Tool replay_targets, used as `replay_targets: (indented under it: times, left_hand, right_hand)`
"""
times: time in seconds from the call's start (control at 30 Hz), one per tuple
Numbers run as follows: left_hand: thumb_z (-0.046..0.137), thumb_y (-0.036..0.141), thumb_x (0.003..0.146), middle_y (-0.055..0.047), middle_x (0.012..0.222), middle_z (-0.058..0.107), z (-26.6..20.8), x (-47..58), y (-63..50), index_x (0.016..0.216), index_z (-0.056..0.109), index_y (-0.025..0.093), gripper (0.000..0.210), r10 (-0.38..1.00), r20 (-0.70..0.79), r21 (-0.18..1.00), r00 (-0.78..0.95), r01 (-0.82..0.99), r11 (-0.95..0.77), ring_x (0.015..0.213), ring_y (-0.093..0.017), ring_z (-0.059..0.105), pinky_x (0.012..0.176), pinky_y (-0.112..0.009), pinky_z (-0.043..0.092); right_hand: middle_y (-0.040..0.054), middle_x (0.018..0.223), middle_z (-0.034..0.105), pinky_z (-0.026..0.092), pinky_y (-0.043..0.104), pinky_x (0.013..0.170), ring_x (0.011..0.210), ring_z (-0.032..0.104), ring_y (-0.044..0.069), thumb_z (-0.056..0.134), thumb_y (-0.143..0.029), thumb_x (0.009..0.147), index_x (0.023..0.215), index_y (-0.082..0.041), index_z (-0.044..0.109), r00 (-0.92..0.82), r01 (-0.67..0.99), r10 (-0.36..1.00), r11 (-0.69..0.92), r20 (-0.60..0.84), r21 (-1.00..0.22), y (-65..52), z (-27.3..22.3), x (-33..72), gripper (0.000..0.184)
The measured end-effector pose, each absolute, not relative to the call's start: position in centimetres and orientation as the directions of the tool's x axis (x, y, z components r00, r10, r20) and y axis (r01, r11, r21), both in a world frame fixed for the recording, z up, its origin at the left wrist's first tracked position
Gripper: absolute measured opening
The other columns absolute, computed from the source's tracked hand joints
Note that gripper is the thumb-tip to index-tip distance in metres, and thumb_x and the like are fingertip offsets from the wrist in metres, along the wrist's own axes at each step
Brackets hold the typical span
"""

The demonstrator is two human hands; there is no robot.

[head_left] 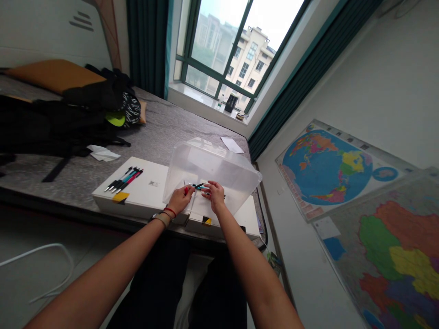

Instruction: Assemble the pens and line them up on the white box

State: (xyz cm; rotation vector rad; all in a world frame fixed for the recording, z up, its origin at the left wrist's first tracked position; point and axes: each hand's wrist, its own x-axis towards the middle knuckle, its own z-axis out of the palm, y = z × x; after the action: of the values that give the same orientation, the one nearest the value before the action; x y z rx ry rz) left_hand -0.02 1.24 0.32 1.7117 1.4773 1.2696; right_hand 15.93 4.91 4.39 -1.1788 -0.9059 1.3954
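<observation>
My left hand (181, 200) is closed in a pinch around a slim pen with red on it, mostly hidden by the fingers. Close beside it, my right hand (215, 196) has its fingers curled at a pen; its grip is partly hidden. Dark and teal pen pieces (199, 186) lie between the two hands, too small to tell apart. Both hands are at the open side of a translucent plastic box (219, 165) tipped over on white boxes. To the left, a row of several pens (124, 180), black, teal and red, rests on the left white box (151, 194).
The right white box (247, 214) stands beside the left one, at the edge of the grey mattress (154, 123). Behind are a crumpled tissue (103, 153), dark bags (51, 123) and a white paper (232, 145). A wall with maps (325, 164) rises at the right.
</observation>
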Motion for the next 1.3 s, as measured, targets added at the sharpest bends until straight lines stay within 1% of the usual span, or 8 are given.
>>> replay_targets:
  times: [0.07,0.17,0.37,0.6,0.8,1.0,1.13,1.3]
  left_hand:
    - [0.04,0.049,0.095,0.002,0.057,0.056,0.3,0.0,1.2,0.084,0.064,0.02,0.04,0.952,0.303,0.858,-0.047,0.448,-0.251,0.058,-0.014,0.053,0.06,-0.025,0.037]
    - [0.04,0.049,0.095,0.002,0.056,0.056,0.3,0.0,1.2,0.085,0.065,0.02,0.039,0.951,0.303,0.856,-0.057,0.454,-0.246,0.058,-0.015,0.053,0.059,-0.025,0.037]
    - [0.04,0.049,0.094,0.002,0.057,0.057,0.3,0.0,1.2,0.086,0.066,0.02,0.039,0.953,0.296,0.861,-0.059,0.448,-0.239,0.058,-0.015,0.054,0.059,-0.025,0.038]
    - [0.039,0.051,0.094,0.001,0.057,0.057,0.4,0.1,1.2,0.083,0.065,0.02,0.042,0.955,0.296,0.852,-0.025,0.46,-0.251,0.058,-0.015,0.054,0.06,-0.025,0.038]
    - [0.038,0.052,0.095,0.001,0.058,0.058,0.4,0.0,1.2,0.081,0.064,0.021,0.043,0.952,0.305,0.831,0.03,0.479,-0.282,0.058,-0.015,0.055,0.062,-0.025,0.039]
    - [0.04,0.053,0.094,-0.001,0.072,0.066,0.0,0.0,1.4,0.096,0.066,0.021,0.041,0.951,0.308,0.818,0.007,0.508,-0.268,0.067,-0.017,0.06,0.062,-0.025,0.039]
    - [0.035,0.049,0.098,-0.002,0.076,0.066,0.3,0.1,1.0,0.113,0.059,0.022,0.039,0.956,0.29,0.785,0.035,0.563,-0.259,0.069,-0.02,0.063,0.063,-0.027,0.039]
    - [0.025,0.039,0.1,-0.013,0.096,0.069,0.2,0.3,0.9,0.117,0.056,0.019,0.041,0.952,0.294,0.712,0.084,0.645,-0.276,0.073,-0.023,0.066,0.065,-0.032,0.041]
  right_hand:
    - [0.0043,0.097,0.069,0.058,0.028,0.056,0.07,0.067,0.015,0.06,-0.023,0.072,0.106,-0.02,0.062,0.092,-0.198,0.991,-0.076,-0.096,-0.977,4.5,4.0,15.8,0.035]
    - [0.005,0.108,0.069,0.059,0.025,0.056,0.076,0.067,0.015,0.062,-0.021,0.071,0.112,-0.022,0.064,-0.011,-0.111,1.0,-0.018,-0.017,-0.994,3.5,3.3,15.6,0.042]
    - [0.0055,0.112,0.066,0.058,0.025,0.055,0.075,0.068,0.014,0.062,-0.024,0.075,0.129,-0.026,0.054,0.055,-0.163,0.998,-0.009,-0.018,-0.987,2.4,2.4,16.2,0.055]
    - [0.0058,0.103,0.069,0.056,0.022,0.056,0.074,0.067,0.013,0.074,-0.038,0.073,0.108,-0.02,0.065,-0.02,-0.146,0.993,-0.114,-0.113,-0.983,2.5,2.8,15.6,0.04]
    - [0.0037,0.093,0.071,0.054,0.021,0.063,0.078,0.067,0.013,0.072,-0.036,0.075,0.094,-0.02,0.066,-0.041,-0.153,0.995,-0.099,-0.094,-0.983,3.2,3.4,14.5,0.026]
    - [0.003,0.093,0.071,0.053,0.026,0.069,0.082,0.066,0.015,0.064,-0.033,0.082,0.099,-0.022,0.068,-0.06,0.072,0.993,0.108,0.103,-0.992,5.1,6.2,16.2,0.021]
    - [0.0025,0.094,0.068,0.05,0.03,0.085,0.085,0.062,0.016,0.066,-0.024,0.081,0.098,-0.026,0.075,-0.258,0.375,0.921,0.375,0.293,-0.848,6.0,9.5,18.1,0.019]
    - [0.0021,0.089,0.069,0.048,0.034,0.09,0.086,0.061,0.018,0.073,-0.02,0.075,0.089,-0.026,0.076,-0.444,0.448,0.848,0.49,0.289,-0.748,6.7,12.5,18.9,0.015]
